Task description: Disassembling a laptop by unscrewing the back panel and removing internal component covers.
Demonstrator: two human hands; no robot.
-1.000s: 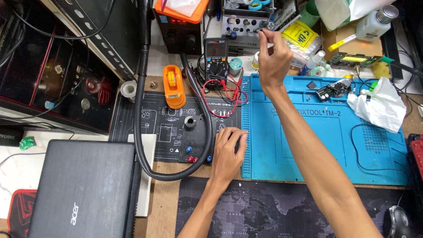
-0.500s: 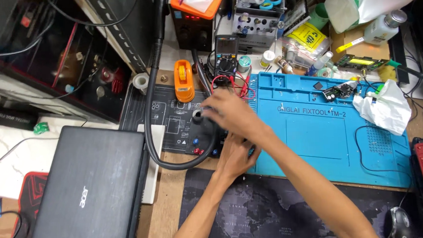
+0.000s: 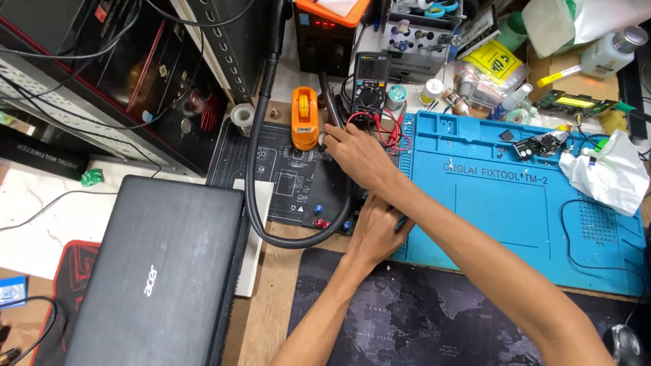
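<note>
Two bare hands crossed, right hand (image 3: 358, 154) fingers bent beside one orange tape holder (image 3: 304, 118), left hand (image 3: 375, 228) fingers spread on one black board (image 3: 289, 181), one closed black laptop (image 3: 154, 282).

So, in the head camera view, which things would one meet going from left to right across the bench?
Closed black laptop → orange tape dispenser → right hand by the multimeter → blue work mat → crumpled white plastic bag.

Right forearm (image 3: 444, 222) hides left hand's (image 3: 375, 232) fingers; mouse (image 3: 625, 345) cut off.
</note>
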